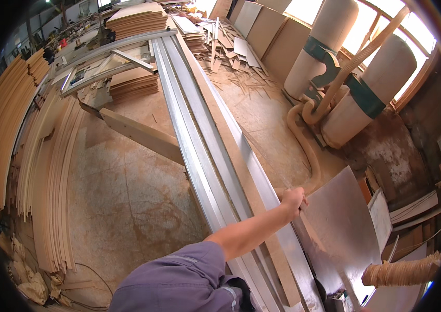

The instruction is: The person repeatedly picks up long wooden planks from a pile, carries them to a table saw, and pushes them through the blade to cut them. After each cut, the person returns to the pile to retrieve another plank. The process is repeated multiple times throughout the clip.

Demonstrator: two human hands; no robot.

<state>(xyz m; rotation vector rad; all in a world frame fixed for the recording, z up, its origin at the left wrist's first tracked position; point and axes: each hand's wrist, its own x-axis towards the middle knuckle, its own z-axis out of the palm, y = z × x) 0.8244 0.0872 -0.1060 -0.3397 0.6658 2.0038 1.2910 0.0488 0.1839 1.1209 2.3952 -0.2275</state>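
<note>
My left arm, in a purple-grey short sleeve, reaches from the lower edge across a long sliding table saw. Its aluminium sliding table [189,119] runs away from me toward the far end. A long, narrow fibreboard strip [241,187] lies lengthwise on it, passing under my forearm. My left hand [294,199] is closed, fingers curled down, at the near-left corner of the grey steel saw table [348,218]. Whatever those fingers hold is hidden. My right hand does not show.
A ribbed hose [402,270] sticks in at lower right. Two dust-collector bags [389,67] stand by the windows. Board offcuts [236,52] litter the far floor. Stacked boards [134,21] and long strips [54,182] stand left and behind. A support arm [137,134] juts left.
</note>
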